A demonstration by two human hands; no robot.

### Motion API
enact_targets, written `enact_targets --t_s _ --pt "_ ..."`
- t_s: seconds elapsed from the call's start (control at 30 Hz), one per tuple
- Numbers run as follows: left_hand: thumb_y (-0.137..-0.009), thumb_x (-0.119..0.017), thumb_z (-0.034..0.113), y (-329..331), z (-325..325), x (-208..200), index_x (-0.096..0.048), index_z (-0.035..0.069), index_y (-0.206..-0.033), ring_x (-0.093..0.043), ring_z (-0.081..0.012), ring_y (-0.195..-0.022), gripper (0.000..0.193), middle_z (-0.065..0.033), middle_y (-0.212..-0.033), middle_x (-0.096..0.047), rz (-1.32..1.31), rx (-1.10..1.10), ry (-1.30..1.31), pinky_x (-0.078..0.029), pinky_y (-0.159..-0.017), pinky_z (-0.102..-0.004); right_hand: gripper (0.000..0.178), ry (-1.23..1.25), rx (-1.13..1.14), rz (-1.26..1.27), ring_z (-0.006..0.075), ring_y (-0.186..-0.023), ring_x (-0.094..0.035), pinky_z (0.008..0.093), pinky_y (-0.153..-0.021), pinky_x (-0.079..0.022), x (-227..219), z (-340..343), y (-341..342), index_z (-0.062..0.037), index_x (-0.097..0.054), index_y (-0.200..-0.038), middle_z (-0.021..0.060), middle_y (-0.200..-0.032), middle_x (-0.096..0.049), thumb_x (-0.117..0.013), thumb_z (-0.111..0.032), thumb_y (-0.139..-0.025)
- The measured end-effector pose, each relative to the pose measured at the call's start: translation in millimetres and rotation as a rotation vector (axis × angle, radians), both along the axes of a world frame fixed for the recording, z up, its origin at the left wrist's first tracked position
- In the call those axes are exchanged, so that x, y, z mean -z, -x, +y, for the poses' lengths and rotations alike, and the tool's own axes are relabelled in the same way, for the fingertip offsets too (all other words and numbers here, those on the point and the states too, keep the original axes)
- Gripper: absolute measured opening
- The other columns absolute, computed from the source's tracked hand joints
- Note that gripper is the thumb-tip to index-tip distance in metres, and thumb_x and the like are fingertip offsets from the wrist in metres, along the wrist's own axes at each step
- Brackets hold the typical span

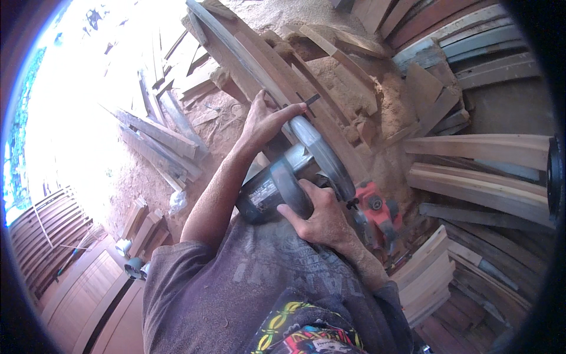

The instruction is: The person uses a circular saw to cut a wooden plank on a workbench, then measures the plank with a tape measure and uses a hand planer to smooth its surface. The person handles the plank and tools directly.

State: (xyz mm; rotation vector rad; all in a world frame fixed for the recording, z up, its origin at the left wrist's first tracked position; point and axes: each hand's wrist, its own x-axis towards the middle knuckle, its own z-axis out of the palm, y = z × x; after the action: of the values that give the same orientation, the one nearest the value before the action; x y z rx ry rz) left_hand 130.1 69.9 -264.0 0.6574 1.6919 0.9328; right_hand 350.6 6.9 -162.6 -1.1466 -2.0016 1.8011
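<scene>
Right hand [323,215]'s wrapped round the looped grey handle [287,184] of a silver-and-black circular saw [299,158], probably for control, while the left hand [261,121]'s spread just ahead of the saw, thumb out at a thin dark metal bar [310,100], I'd guess to steady things. A long brown wooden board [268,62] stretches ahead of the saw, and a red-and-black power tool [375,203] sits right of it, handily close.

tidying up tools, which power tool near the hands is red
The red power tool, just right of the right hand. The other, the circular saw, is silver and black and is in the right hand's grip.
</scene>
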Motion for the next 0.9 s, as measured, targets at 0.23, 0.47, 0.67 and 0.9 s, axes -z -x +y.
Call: enact_targets --t_s 0.23,0.47,0.67,0.9 --pt "-0.075 -0.095 0.059 8.8 5.0 -15.6 -0.024 -0.016 -0.165 -0.066 -0.0370 -0.130 0.137 -0.0324 -0.138 -0.065 0.060 0.055 0.076 -0.050 -0.113 -0.0418 0.033 -0.032 -0.010 0.006 0.0290 -0.089 -0.079 0.0410 -0.081 -0.060 1.4 4.3 7.0 0.0032 -0.067 -0.117 0.0204 -0.092 -0.076 -0.082 -0.014 -0.092" --pt "-0.075 -0.093 0.060 14.4 9.3 -2.1 -0.042 -0.011 -0.158 -0.070 -0.0284 -0.108 0.120 -0.0198 -0.116 -0.069 0.097 0.008 0.038 -0.057 -0.090 -0.0360 0.033 -0.064 0.008 0.047 0.0404 -0.092 -0.078 0.0470 -0.080 -0.061 5.3 8.5 16.1 0.0033 -0.066 -0.112 0.0254 -0.092 -0.075 -0.083 -0.013 -0.089" --pt "-0.070 -0.096 0.060 29.9 14.7 17.1 -0.028 -0.019 -0.161 -0.073 -0.0296 -0.108 0.139 -0.0234 -0.122 -0.071 0.110 0.048 0.094 -0.058 -0.094 -0.0380 0.033 -0.075 0.017 0.075 0.0388 -0.093 -0.080 0.0449 -0.081 -0.062 6.6 12.1 21.4 0.0043 -0.066 -0.114 0.0258 -0.096 -0.076 -0.082 -0.011 -0.089" --pt "-0.079 -0.088 0.061 23.3 16.6 -18.8 -0.035 -0.012 -0.165 -0.069 -0.0329 -0.118 0.125 -0.0276 -0.136 -0.068 0.181 -0.001 0.102 -0.052 -0.103 -0.0391 0.031 -0.037 0.021 0.039 0.0437 -0.098 -0.078 0.0472 -0.084 -0.062 8.2 15.5 29.6 0.0039 -0.066 -0.113 0.0294 -0.097 -0.076 -0.080 -0.012 -0.091"
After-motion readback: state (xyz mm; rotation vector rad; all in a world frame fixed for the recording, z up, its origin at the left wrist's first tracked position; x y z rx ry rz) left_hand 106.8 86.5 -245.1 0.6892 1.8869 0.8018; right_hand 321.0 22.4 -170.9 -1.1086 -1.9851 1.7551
